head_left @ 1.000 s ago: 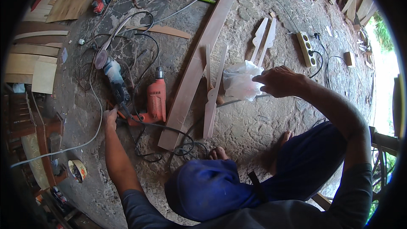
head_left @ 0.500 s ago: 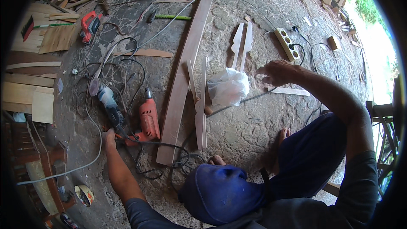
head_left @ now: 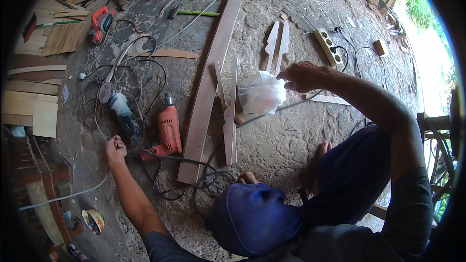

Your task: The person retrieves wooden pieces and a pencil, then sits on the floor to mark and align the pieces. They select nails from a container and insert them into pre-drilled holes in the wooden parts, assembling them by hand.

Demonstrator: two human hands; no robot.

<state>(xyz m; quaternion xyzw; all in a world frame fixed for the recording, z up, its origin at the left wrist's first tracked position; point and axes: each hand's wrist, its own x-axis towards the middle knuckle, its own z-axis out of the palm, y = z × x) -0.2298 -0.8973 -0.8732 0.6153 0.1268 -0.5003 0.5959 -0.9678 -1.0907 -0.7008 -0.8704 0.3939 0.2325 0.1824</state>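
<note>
My right hand reaches from the right to a crumpled white plastic bag; its fingers are bent together at the bag's upper right edge. Pale shaped wooden pieces lie just beyond the bag, and more cut wooden pieces stand left of it beside a long brown board. On the left, my left hand is closed, with a grey cable running to it; whether the fingers hold that cable is hidden. Close to this hand lie an angle grinder and a red drill.
A power strip with cords lies at the upper right, near a small wood block. Farther left are a hammer with a green handle and a red power tool. Loose cables coil near my foot. Stacked wood lines the left side.
My right hand has moved left and reached the plastic bag. My left hand has come away from the grinder's rear end, shifting left and upward with its fingers curled.
</note>
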